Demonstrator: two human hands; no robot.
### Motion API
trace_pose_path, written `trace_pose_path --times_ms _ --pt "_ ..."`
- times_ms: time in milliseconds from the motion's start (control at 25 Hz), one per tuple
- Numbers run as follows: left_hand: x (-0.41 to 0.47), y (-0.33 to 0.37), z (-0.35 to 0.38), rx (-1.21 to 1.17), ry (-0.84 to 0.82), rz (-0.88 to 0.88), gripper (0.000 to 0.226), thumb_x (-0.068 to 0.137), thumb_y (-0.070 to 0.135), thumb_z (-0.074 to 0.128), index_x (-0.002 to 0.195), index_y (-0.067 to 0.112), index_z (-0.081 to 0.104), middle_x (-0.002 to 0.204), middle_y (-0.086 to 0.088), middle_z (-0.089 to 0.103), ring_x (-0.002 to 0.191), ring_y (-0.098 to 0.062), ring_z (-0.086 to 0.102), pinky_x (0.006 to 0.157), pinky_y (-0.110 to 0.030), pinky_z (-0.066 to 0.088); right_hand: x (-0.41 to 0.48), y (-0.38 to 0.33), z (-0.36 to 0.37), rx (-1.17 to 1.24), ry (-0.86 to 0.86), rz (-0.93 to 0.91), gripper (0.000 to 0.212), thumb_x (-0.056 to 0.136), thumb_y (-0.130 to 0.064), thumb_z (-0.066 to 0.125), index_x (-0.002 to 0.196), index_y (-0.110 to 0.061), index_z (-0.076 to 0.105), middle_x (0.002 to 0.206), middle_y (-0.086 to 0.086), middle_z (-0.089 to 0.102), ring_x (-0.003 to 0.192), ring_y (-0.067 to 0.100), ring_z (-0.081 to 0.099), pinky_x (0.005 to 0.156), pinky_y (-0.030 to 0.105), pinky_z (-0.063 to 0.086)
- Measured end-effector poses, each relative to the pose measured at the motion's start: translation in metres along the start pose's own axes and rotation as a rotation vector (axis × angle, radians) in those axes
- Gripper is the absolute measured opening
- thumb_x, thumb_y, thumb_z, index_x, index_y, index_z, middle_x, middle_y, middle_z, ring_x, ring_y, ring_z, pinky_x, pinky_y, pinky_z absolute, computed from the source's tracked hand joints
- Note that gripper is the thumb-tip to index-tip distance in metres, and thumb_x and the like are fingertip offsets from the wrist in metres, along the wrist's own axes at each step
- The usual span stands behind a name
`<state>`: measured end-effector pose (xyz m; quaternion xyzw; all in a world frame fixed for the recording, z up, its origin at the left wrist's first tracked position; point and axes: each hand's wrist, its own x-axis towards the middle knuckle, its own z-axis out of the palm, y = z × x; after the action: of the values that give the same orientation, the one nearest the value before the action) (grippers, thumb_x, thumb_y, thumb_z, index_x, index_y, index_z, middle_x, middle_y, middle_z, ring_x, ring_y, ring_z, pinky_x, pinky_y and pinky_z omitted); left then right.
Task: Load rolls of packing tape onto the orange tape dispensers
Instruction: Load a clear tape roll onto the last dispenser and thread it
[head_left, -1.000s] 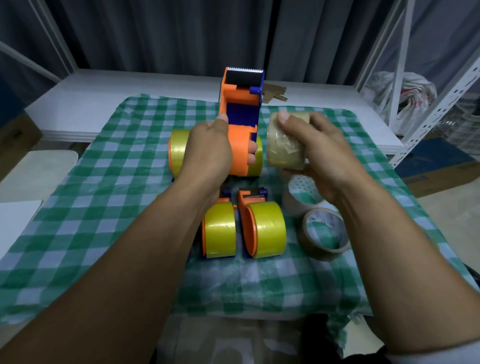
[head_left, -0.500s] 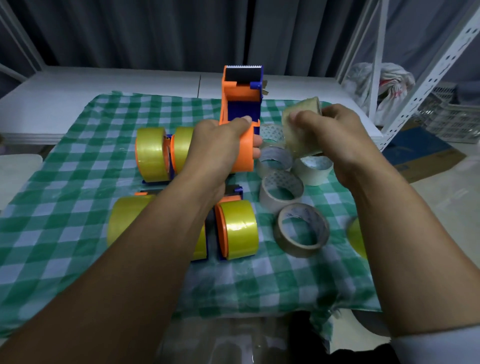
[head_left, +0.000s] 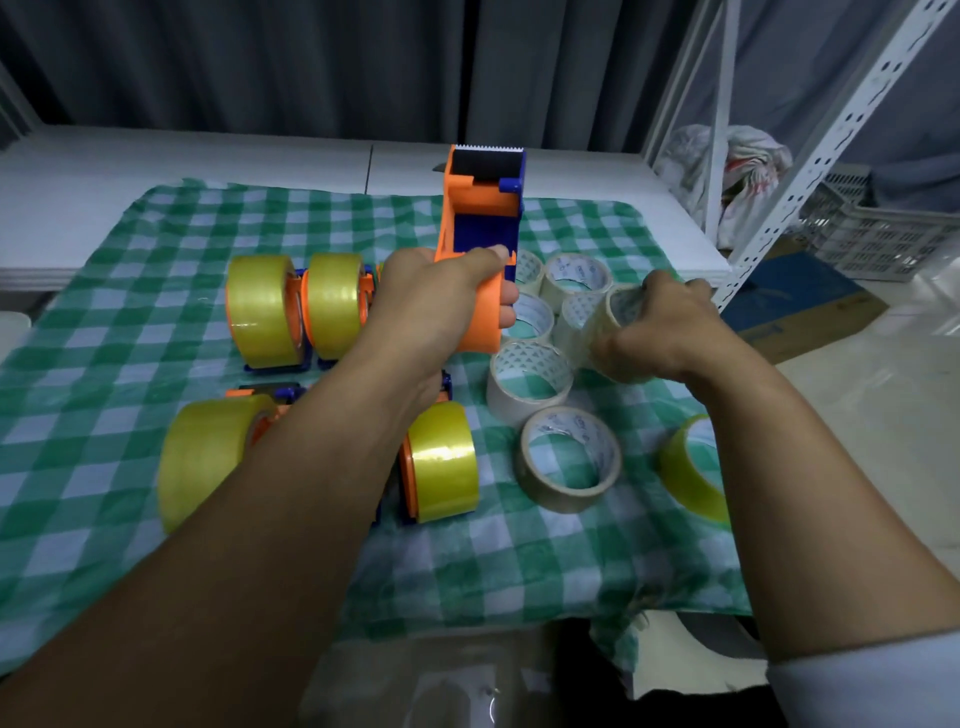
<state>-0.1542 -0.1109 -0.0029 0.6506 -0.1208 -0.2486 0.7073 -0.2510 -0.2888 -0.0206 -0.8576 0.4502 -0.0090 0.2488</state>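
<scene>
My left hand (head_left: 434, 304) grips the handle of an orange and blue tape dispenser (head_left: 480, 218), held upright above the checked cloth with its toothed blade at the top. To its right my right hand (head_left: 660, 330) is closed on a clear tape roll (head_left: 610, 325), held low among several loose clear rolls (head_left: 530, 382). No roll sits on the held dispenser. Loaded dispensers with yellow rolls (head_left: 293, 309) lie at the left and in front (head_left: 441, 460).
A green and white checked cloth (head_left: 130, 374) covers the white table (head_left: 78, 176). A brownish roll (head_left: 569, 457) and a yellow roll (head_left: 693, 467) lie near the right front. A metal shelf upright (head_left: 810, 156), a bag and a crate stand at the right.
My right hand has lowered the clear roll from beside the dispenser down to the loose rolls on the cloth. The view has swung left, showing more loaded dispensers. My left hand keeps the dispenser.
</scene>
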Motion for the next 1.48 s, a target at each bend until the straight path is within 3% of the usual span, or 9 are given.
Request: trace_pose_path --times_ms 280,920,1200,1240,1320,1400,1480 --pt "-0.005 -0.003 0.003 0.028 -0.03 -0.005 0.01 0.096 0.017 0.067 0.09 0.008 0.068 0.066 -0.003 0.072 0.055 -0.014 0.066 0.057 -0.028 0.058 -0.001 0.011 0.003 -0.107 -0.079 0.021 0.102 0.073 -0.045 0.081 0.15 -0.014 0.022 0.153 0.014 0.023 0.142 0.038 0.031 0.117 0.048 0.035" --pt "-0.004 -0.007 0.003 0.017 -0.064 -0.013 0.009 0.091 0.015 0.072 0.09 0.006 0.071 0.068 -0.003 0.073 0.057 -0.015 0.067 0.062 -0.03 0.059 0.008 0.018 0.025 -0.094 -0.129 0.056 0.096 0.062 -0.034 0.094 0.139 -0.017 0.039 0.143 0.015 0.035 0.13 0.038 0.043 0.107 0.047 0.045" --pt "-0.004 -0.007 0.0 0.009 -0.062 -0.027 0.011 0.091 0.015 0.073 0.092 0.005 0.071 0.069 -0.005 0.073 0.058 -0.016 0.067 0.064 -0.031 0.059 0.001 0.016 0.017 -0.108 -0.15 0.033 0.099 0.064 -0.037 0.092 0.144 -0.018 0.037 0.146 0.015 0.035 0.133 0.037 0.042 0.108 0.048 0.044" --pt "-0.004 -0.007 0.0 0.011 -0.063 -0.028 0.011 0.091 0.015 0.073 0.092 0.005 0.071 0.069 -0.005 0.073 0.058 -0.016 0.067 0.064 -0.032 0.059 -0.002 0.014 0.013 -0.124 -0.12 0.012 0.093 0.067 -0.038 0.09 0.142 -0.018 0.04 0.145 0.014 0.036 0.133 0.037 0.042 0.108 0.049 0.044" --pt "-0.005 -0.007 -0.001 0.011 -0.061 -0.03 0.011 0.091 0.015 0.072 0.093 0.004 0.071 0.069 -0.005 0.073 0.058 -0.016 0.067 0.064 -0.032 0.06 -0.008 0.009 0.007 -0.14 -0.033 -0.079 0.06 0.075 -0.036 0.083 0.125 -0.018 0.057 0.133 0.012 0.051 0.122 0.033 0.052 0.099 0.048 0.051" --pt "-0.006 -0.008 -0.002 0.01 -0.069 -0.033 0.013 0.091 0.015 0.072 0.095 0.003 0.071 0.071 -0.006 0.074 0.059 -0.017 0.067 0.065 -0.032 0.06 -0.013 0.004 0.009 -0.143 -0.045 -0.16 0.023 0.074 -0.029 0.082 0.091 -0.019 0.07 0.1 0.007 0.069 0.095 0.026 0.065 0.082 0.042 0.058" --pt "-0.007 -0.009 -0.002 0.019 -0.077 -0.034 0.014 0.091 0.015 0.072 0.097 0.002 0.071 0.071 -0.006 0.073 0.058 -0.018 0.067 0.063 -0.031 0.06 -0.014 0.002 0.019 -0.197 -0.128 -0.185 0.013 0.07 -0.024 0.081 0.076 -0.016 0.073 0.079 0.004 0.071 0.08 0.025 0.068 0.076 0.04 0.06"
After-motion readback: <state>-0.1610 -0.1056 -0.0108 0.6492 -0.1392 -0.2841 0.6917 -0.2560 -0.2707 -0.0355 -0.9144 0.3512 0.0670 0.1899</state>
